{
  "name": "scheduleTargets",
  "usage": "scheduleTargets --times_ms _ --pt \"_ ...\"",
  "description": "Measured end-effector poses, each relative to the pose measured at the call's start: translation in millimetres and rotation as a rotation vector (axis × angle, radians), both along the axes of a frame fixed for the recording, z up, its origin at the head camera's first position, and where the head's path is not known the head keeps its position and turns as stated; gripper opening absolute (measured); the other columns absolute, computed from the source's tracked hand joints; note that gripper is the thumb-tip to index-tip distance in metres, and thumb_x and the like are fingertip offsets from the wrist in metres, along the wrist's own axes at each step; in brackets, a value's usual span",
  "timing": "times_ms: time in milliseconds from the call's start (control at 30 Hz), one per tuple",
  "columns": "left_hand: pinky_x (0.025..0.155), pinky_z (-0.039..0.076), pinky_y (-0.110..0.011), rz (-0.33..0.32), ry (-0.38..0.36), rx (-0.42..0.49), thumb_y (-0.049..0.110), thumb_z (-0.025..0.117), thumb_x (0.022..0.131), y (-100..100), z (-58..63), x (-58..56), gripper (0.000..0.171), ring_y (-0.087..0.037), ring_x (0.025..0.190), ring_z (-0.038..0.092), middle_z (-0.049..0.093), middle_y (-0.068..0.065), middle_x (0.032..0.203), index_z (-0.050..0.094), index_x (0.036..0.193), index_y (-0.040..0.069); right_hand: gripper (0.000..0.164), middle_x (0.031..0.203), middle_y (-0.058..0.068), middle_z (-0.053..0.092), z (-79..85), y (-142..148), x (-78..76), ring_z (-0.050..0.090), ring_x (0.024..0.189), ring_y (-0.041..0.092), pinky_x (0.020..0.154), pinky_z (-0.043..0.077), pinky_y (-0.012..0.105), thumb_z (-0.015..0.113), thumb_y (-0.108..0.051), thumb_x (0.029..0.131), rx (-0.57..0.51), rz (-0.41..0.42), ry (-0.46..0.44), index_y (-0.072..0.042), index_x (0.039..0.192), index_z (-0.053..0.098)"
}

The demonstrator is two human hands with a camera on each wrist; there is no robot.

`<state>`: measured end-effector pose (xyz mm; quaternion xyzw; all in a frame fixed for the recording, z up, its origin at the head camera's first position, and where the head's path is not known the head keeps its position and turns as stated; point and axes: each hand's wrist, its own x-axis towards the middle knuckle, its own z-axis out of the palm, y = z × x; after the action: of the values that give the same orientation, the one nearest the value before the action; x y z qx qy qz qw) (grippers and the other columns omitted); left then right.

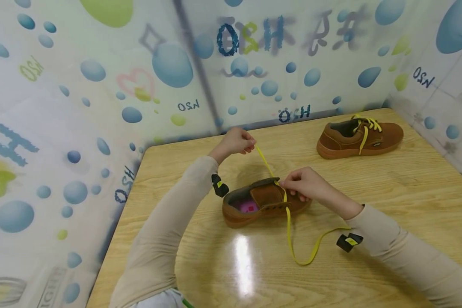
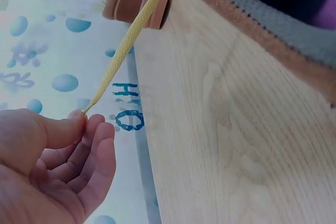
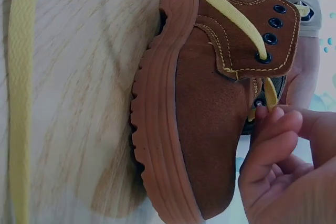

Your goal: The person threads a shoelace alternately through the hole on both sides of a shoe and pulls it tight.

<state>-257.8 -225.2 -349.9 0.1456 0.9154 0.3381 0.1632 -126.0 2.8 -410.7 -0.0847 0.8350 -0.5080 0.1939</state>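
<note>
A brown shoe (image 1: 265,212) with a yellow shoelace (image 1: 264,160) sits on the wooden table, toe to the right. My left hand (image 1: 234,141) is raised beyond the shoe and pinches one end of the lace between thumb and finger; the lace (image 2: 126,51) runs taut down to the shoe. With its fingertips at the far row of eyelets, my right hand (image 3: 289,163) pinches the lace close to the shoe. From an eyelet of the near flap, the other lace length (image 3: 223,6) hangs loose and curves across the table.
Another brown shoe (image 1: 359,139), its yellow lace threaded, stands at the table's back right. A patterned sheet (image 1: 250,85) rises behind and beside the wooden table (image 1: 200,265). Inside the near shoe lies a pink insole (image 1: 249,207).
</note>
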Motion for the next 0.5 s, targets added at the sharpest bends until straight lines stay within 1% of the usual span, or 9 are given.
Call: scheduleTargets --times_ms 100,200,367,400,500 --pt "0.082 0.06 -0.036 0.017 -0.009 0.017 0.018 0.057 0.101 1 0.7 -1.9 0.028 -0.029 0.098 0.072 0.073 -0.02 0.111 0.07 0.116 -0.001 0.025 0.062 -0.002 0.055 -1.4 1 -0.1 0.042 0.041 0.009 0.042 0.035 0.027 0.061 -0.024 0.098 -0.023 0.02 -0.03 -0.004 0.085 0.068" --pt "0.084 0.06 -0.038 0.043 -0.008 0.04 0.018 0.058 0.101 3 0.1 -4.6 0.028 -0.028 0.096 0.072 0.073 -0.02 0.111 0.07 0.116 -0.002 0.021 0.061 -0.003 0.056 -1.7 1 0.7 0.042 0.041 0.008 0.042 0.035 0.026 0.061 -0.021 0.097 -0.037 0.03 -0.058 -0.003 0.092 0.069" --pt "0.082 0.06 -0.036 0.08 0.005 0.08 0.018 0.058 0.1 6 -3.3 -10.6 0.027 -0.025 0.09 0.072 0.073 -0.02 0.106 0.069 0.114 -0.003 0.02 0.058 -0.003 0.056 -2.9 1 2.3 0.042 0.041 0.007 0.043 0.036 0.025 0.063 -0.02 0.095 -0.036 0.041 -0.084 -0.002 0.093 0.07" --pt "0.081 0.061 -0.036 0.084 0.002 0.092 0.017 0.058 0.1 7 -4.1 -11.5 0.027 -0.023 0.088 0.072 0.073 -0.02 0.106 0.069 0.114 -0.003 0.02 0.057 -0.003 0.056 -3.3 1 2.7 0.042 0.041 0.007 0.043 0.036 0.025 0.063 -0.02 0.095 -0.034 0.042 -0.085 -0.002 0.093 0.07" --pt "0.085 0.06 -0.04 0.096 -0.029 0.156 0.014 0.058 0.1 9 -6.4 -13.4 0.026 -0.019 0.082 0.072 0.073 -0.022 0.106 0.067 0.114 -0.005 0.02 0.057 -0.002 0.056 -4.4 1 3.8 0.043 0.04 0.007 0.042 0.038 0.026 0.065 -0.021 0.095 -0.032 0.045 -0.084 -0.002 0.094 0.07"
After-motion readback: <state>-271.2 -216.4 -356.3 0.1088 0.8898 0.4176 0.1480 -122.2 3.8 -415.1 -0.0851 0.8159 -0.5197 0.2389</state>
